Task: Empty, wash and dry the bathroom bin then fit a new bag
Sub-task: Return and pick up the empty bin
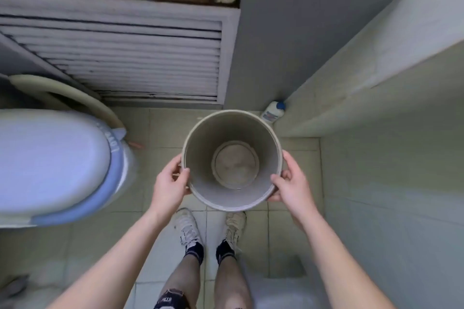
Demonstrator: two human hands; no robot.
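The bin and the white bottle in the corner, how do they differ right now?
The bin is a wide, open, grey round tub, seen straight down into its empty inside; the bottle is small, white, blue-capped and closed. The bin is held at its rim by the left hand and right hand; the bottle sits untouched in the corner. Both stand upright.

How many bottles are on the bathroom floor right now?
1. A white bottle with a blue cap stands in the corner where the grey wall meets the ledge, just beyond the bin held in both hands. Others may be hidden behind the bin or toilet.
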